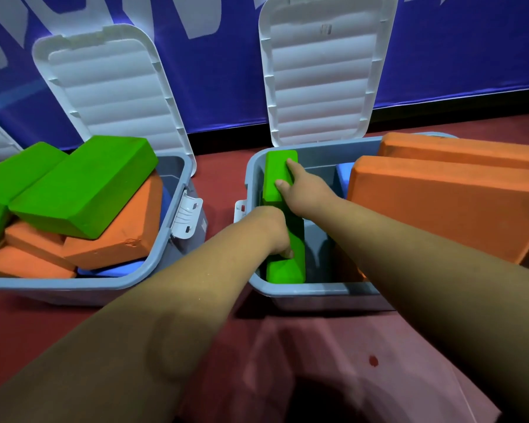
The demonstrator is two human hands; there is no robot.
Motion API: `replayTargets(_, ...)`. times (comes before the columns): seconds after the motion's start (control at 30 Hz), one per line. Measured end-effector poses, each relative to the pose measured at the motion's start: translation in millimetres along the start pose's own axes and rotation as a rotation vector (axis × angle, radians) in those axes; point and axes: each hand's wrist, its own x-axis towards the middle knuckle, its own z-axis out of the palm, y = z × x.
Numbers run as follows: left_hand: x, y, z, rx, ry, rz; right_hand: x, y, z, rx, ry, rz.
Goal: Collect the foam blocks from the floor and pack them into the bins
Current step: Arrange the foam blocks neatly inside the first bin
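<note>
A green foam block [277, 172] stands on edge along the left wall inside the right grey bin [315, 293]. My right hand [300, 190] holds its far end, thumb on the top face and fingers over its right side. My left hand [272, 230] grips its near end, fingers curled down over the block. Two large orange foam blocks [446, 206] lean in the right half of that bin, above a blue block [342, 175]. The left grey bin [74, 290] is heaped with green blocks [86, 187], orange blocks [119, 236] and a blue one [119, 268].
Both bins sit on a red floor [226, 184] against a blue wall [220, 71]. Their white lids [113, 93] stand open, leaning back on the wall. A white latch [188, 213] hangs on the left bin's side. My pink clothing [333, 377] fills the bottom of the view.
</note>
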Motion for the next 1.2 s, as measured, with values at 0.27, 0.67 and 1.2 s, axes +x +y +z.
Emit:
replayTargets(0.27,14.2,-37.4,-3.7,-0.109,0.427,-0.096,5.0,4.3,0.3,0.045,0.038,-0.006)
replayTargets(0.67,45.2,-49.9,9.8,0.024,0.321,0.141,22.8,12.0,5.8,-0.093,0.063,0.058)
replayTargets(1.2,19.9,-23.3,-9.3,0.047,0.299,-0.011,17.3,10.2,3.6,0.079,0.04,0.141)
